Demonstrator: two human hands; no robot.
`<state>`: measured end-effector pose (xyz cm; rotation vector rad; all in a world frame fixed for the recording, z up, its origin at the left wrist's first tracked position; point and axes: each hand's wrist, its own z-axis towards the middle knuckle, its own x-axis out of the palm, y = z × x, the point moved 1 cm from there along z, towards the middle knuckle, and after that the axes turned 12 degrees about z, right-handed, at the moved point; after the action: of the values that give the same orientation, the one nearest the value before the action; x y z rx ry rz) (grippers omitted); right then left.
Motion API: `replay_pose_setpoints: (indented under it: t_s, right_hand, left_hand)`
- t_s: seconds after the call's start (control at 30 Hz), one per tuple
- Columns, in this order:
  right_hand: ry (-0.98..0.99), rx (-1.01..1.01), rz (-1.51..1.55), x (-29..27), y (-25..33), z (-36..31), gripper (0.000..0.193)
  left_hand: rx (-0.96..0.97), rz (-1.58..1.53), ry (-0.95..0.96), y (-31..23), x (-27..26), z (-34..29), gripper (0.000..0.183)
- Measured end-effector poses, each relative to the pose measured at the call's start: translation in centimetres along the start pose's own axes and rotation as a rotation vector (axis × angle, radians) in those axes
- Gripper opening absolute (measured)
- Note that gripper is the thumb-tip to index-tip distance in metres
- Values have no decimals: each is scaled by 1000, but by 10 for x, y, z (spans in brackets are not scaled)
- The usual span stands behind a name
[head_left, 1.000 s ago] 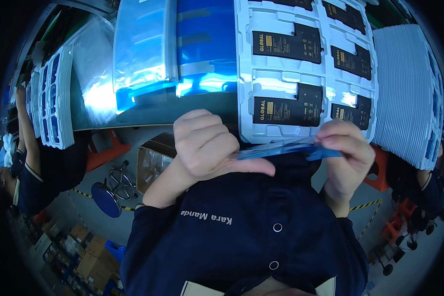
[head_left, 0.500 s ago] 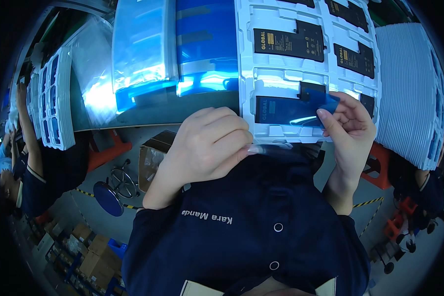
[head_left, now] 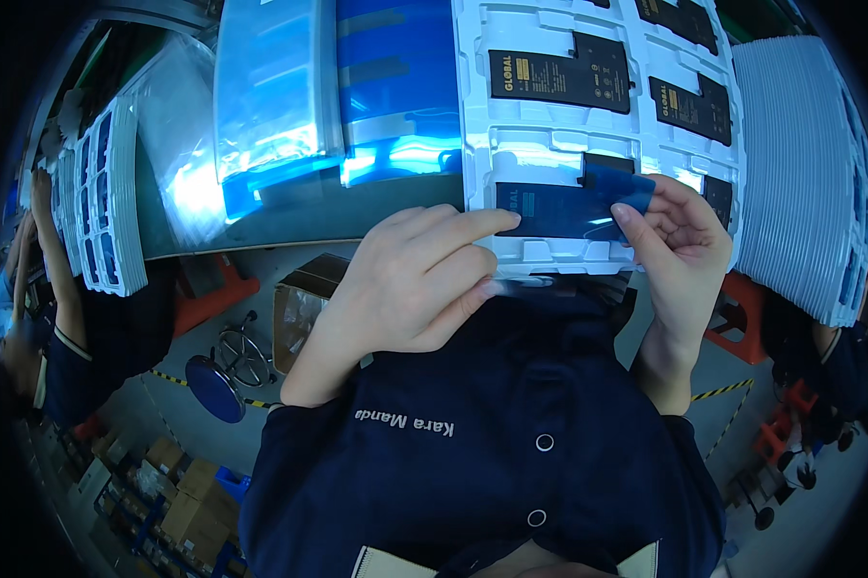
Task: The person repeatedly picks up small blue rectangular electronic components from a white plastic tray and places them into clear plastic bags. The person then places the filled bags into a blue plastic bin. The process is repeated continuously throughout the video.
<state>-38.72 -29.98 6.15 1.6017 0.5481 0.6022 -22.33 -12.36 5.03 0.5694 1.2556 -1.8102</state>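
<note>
A strip of blue translucent film (head_left: pixel 564 214) lies over the nearest black flat battery in the white tray (head_left: pixel 474 144). My right hand (head_left: pixel 686 229) pinches the film's right end between thumb and fingers. My left hand (head_left: pixel 424 279) has its index fingertip pressed on the film's left end, while its thumb and other fingers are closed on a piece of clear film (head_left: pixel 535 281) at the tray's near edge; its held end is hidden. Other black L-shaped batteries (head_left: pixel 559 79) with yellow and white print sit in pockets farther up the tray.
Left of the tray lie blue film sheets (head_left: pixel 395 96) and clear plastic sheets (head_left: pixel 275 96). A tall stack of white trays (head_left: pixel 795 164) stands at the right, more trays (head_left: pixel 111 202) at the far left. Below are a round stool (head_left: pixel 214 387) and a cardboard box (head_left: pixel 294 323). Co-workers are at both sides.
My left index finger has stretched out onto the film's left end. The film now lies flatter over the battery, and my right hand keeps its pinch on the other end.
</note>
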Motion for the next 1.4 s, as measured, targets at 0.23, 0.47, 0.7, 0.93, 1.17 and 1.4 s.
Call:
replay_pose_setpoints:
  t_s: [0.23, 0.47, 0.7, 0.93, 1.17, 1.4]
  right_hand:
    - [10, -6, -18, 2, 0, 1, 27]
    - [31, -144, -249, 0, -4, -1, 38]
    - [253, -227, 188, -19, 7, -17, 51]
    - [290, -416, -52, -30, 13, -22, 24]
    - [263, -521, -1, -42, 10, -24, 29]
    - [228, -57, 258, -70, 12, -30, 24]
  left_hand:
    - [7, 15, -2, 2, 2, 0, 18]
    - [5, -16, 35, 1, -1, 1, 16]
    - [-202, -575, 13, -14, -10, 2, 15]
    - [-546, -1041, 29, -29, 6, 36, 67]
    - [-636, -916, 107, -44, 13, 62, 35]
    - [-421, -736, -131, -52, 38, 71, 31]
